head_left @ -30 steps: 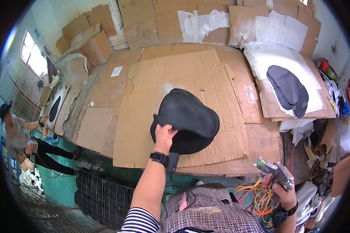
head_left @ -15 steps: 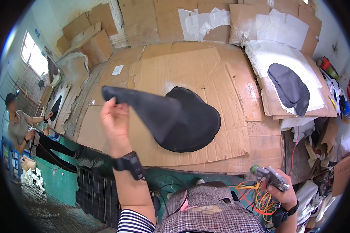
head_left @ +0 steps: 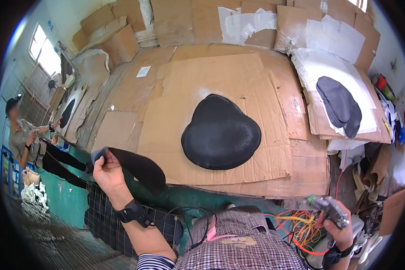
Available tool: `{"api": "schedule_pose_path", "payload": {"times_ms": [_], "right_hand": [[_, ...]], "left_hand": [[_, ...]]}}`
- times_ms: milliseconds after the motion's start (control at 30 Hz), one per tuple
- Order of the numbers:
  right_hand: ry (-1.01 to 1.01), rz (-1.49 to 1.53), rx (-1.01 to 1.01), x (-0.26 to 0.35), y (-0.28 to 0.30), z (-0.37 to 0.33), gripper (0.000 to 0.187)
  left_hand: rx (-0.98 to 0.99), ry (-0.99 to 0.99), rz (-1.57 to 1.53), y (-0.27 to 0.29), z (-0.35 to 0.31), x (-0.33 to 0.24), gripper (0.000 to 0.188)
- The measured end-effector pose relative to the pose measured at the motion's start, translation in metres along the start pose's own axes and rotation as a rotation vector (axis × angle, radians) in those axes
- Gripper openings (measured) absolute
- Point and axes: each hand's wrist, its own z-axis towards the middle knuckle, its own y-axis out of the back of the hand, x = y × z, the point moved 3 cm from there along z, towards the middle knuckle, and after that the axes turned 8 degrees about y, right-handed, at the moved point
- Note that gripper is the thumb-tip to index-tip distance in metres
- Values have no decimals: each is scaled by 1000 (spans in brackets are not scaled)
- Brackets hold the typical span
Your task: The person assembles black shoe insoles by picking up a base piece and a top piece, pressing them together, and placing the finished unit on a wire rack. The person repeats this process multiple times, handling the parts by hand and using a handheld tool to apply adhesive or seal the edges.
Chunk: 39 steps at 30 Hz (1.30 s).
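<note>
My left hand [head_left: 110,176] pinches one end of a limp black sheet [head_left: 139,170], its fingers closed on the rim. That sheet hangs past the near left edge of the table, apart from the seat. On the cardboard lies a padded black seat [head_left: 221,135], broad and rounded with three lobes. Its surface is smooth, with faint pale specks on the right side. My right hand [head_left: 339,227] is wrapped round a metal spray gun [head_left: 327,209] with a green part at one end, held off the table at the lower right.
Flattened cardboard [head_left: 166,157] covers the table. A folded black cover [head_left: 338,104] rests on a white-topped stand [head_left: 369,118] at right. Orange and yellow hoses [head_left: 306,229] coil below. Wire racks [head_left: 105,220] stand at lower left. Another person [head_left: 20,130] works at far left.
The black sheet has come off the seat, carried by my left hand left and toward me. The seat's whole top now shows. My right hand keeps the spray gun, slightly lower.
</note>
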Motion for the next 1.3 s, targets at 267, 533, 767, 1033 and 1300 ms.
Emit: {"api": "schedule_pose_path", "payload": {"times_ms": [267, 533, 767, 1033, 1300], "right_hand": [[42, 141, 170, -14, -52, 23, 59], [137, 42, -96, 1, -58, 49, 58], [116, -51, -140, -3, -21, 18, 62], [-18, 37, 127, -7, -24, 4, 57], [144, 105, -45, 2, -43, 46, 55]], "left_hand": [[97, 43, 2, 10, -16, -3, 22], [138, 80, 26, 6, -24, 5, 22], [96, 105, 39, 2, -24, 20, 23], [99, 151, 61, -4, -26, 40, 23], [81, 176, 100, 5, -34, 43, 22]]}}
